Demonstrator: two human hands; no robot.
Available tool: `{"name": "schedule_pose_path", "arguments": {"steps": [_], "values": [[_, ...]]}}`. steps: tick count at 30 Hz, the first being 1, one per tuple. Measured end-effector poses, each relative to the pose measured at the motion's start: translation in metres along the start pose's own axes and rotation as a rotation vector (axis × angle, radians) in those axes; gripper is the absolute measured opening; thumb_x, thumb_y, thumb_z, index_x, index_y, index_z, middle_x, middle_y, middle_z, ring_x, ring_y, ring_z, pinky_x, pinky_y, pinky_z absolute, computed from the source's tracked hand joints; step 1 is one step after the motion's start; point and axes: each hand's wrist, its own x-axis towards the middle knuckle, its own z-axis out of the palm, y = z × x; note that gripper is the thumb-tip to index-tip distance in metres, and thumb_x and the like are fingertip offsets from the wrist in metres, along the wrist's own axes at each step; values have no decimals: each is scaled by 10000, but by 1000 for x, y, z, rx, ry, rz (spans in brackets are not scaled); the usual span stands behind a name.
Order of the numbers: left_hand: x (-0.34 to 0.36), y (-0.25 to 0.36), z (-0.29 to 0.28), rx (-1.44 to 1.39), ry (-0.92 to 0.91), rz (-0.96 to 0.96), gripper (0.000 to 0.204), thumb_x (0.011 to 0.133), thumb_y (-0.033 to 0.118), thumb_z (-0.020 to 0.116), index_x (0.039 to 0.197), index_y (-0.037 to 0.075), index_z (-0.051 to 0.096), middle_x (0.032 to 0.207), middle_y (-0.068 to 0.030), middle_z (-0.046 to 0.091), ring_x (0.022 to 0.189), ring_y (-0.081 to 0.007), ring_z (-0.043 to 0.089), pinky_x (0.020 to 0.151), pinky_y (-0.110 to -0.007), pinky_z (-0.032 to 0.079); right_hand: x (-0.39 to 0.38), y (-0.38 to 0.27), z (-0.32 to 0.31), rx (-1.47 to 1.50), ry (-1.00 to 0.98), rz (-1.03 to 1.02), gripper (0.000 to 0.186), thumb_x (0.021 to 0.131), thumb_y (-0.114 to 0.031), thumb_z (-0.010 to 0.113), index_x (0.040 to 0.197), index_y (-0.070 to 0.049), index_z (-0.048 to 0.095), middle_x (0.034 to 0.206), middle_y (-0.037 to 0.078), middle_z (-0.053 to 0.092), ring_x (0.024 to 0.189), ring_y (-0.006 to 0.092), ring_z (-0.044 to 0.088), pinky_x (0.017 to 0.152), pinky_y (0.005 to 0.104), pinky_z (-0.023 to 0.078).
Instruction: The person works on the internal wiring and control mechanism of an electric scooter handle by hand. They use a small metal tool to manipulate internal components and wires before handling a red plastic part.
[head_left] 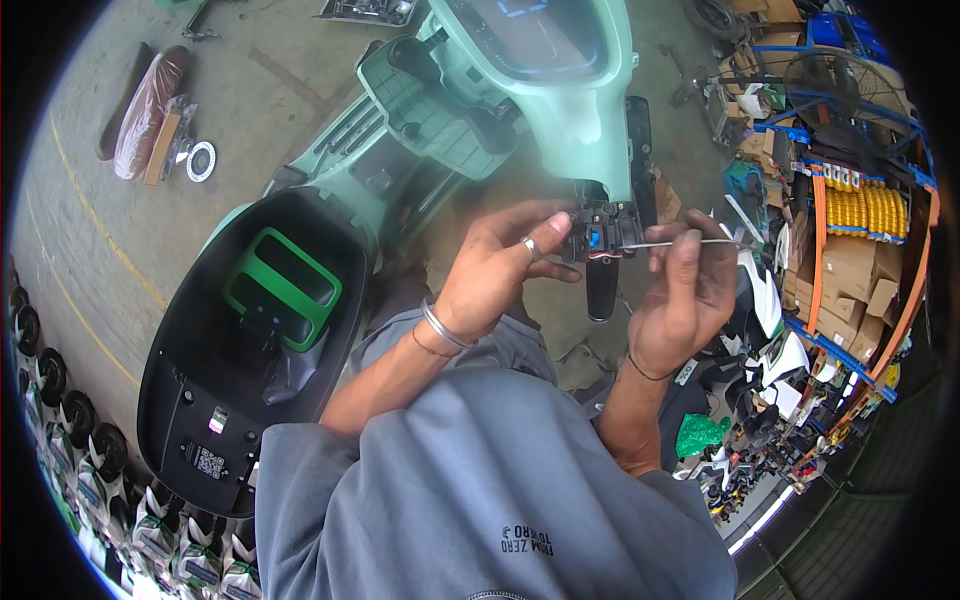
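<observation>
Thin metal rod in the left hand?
No, the right hand pinches the thin metal rod, while the left hand is on the black switch block.

Scooter: pale mint green. Switch box: black, one bright blue part. Thin rod: silver-grey. Ring and bangle: silver. Shirt: slate grey, small dark print. Tub: black, black-and-white speckled square sticker. Rack: vivid green. Floor: dull grey, yellow stripes. Shelf posts: orange; beams: blue. Coils: golden yellow. Boxes: cardboard brown. Bag: bright green.
</observation>
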Motion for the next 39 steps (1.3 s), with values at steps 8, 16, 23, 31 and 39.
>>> {"name": "schedule_pose_path", "arguments": {"steps": [8, 16, 23, 31, 39], "values": [[6, -5, -10, -94, -94, -29, 445, 987, 250, 598, 1256, -102, 557, 1152, -166, 641, 1022, -222, 638, 821, -379, 582, 24, 15, -44, 136, 271, 84, 251, 984, -154, 579, 1146, 38, 591, 885, 84, 646, 804, 135, 601, 681, 268, 446], [10, -7, -9, -151, -147, -60, 448, 993, 262, 583, 1265, -93, 546, 1153, -163, 640, 1036, -229, 636, 830, -396, 571, 18, 24, -47, 116, 275, 156, 243, 991, -167, 568, 1133, 29, 596, 877, 80, 643, 802, 137, 603, 679, 265, 446], [10, -6, -3, -71, -71, -42, 409, 992, 277, 574, 1242, -46, 567, 1093, -112, 658, 966, -195, 636, 821, -351, 542, 17, 28, -48, 123, 265, 179, 211, 987, -159, 574, 1101, 16, 609, 878, 83, 647, 808, 134, 610, 673, 260, 437], [13, -11, -3, -59, -48, -19, 348, 992, 204, 567, 1232, -47, 587, 1110, -123, 661, 958, -202, 650, 821, -363, 535, 16, 35, -56, 136, 292, 205, 187, 979, -149, 591, 1078, 8, 618, 875, 71, 649, 805, 134, 614, 669, 265, 432], [16, -5, 2, 10, -46, -48, 402, 970, 273, 588, 1217, -44, 585, 1091, -120, 659, 980, -208, 636, 843, -381, 532, 22, 53, -66, 54, 319, 180, 203, 992, -148, 572, 1087, 24, 619, 865, 66, 649, 794, 137, 617, 688, 281, 461]]}}
